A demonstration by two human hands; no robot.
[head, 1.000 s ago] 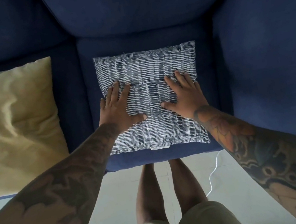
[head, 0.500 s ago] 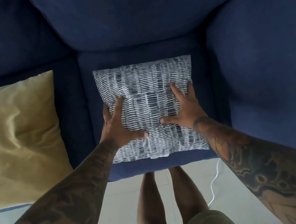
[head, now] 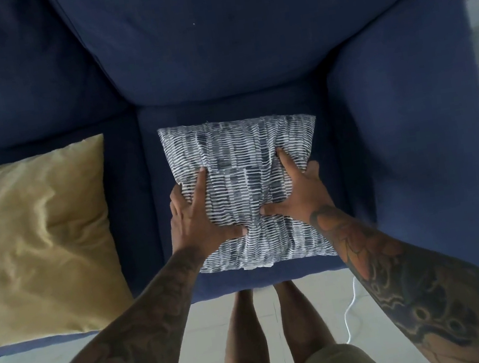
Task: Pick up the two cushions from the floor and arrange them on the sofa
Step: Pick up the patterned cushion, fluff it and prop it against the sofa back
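So: both hands, left hand [head: 197, 219] & right hand [head: 298, 195], clamp patterned cushion [head: 245, 186] on sofa [head: 243, 55] seat, frame ctr; yellow cushion [head: 34, 242] at left.

The yellow cushion [head: 37, 241] runs off the left edge. Outer fingers of both hands are tucked behind the patterned cushion [head: 241, 162]. The cable [head: 351, 311] disappears behind the right forearm.

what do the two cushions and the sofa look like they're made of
Patterned cushion: thin woven fabric, probably cotton, matte; it bunches into fine creases under the left hand and right hand.
Yellow cushion: smooth satin-like cloth; soft sheen on its folds.
Sofa: dark blue upholstery weave, matte with faint texture; fibre cannot be told.
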